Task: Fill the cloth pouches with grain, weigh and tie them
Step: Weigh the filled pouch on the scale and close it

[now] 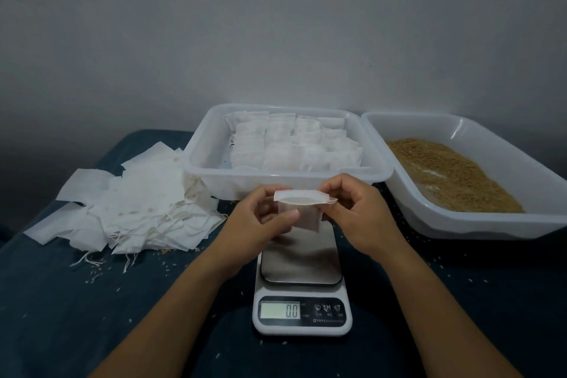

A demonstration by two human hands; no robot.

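A small white cloth pouch [302,209] is held above the kitchen scale [302,285], its mouth spread open towards me. My left hand [260,221] pinches its left edge and my right hand [356,212] pinches its right edge by the drawstring. The scale's steel platform is bare and its display reads 0.0. Brown grain [451,175] lies in a white tub [503,224] at the right. A pile of flat empty pouches [132,202] lies on the left.
A clear tub [208,156] behind the scale holds several filled pouches [294,144] in rows. Loose grains and strings are scattered on the dark blue cloth [61,301] that covers the table. A grey wall stands behind.
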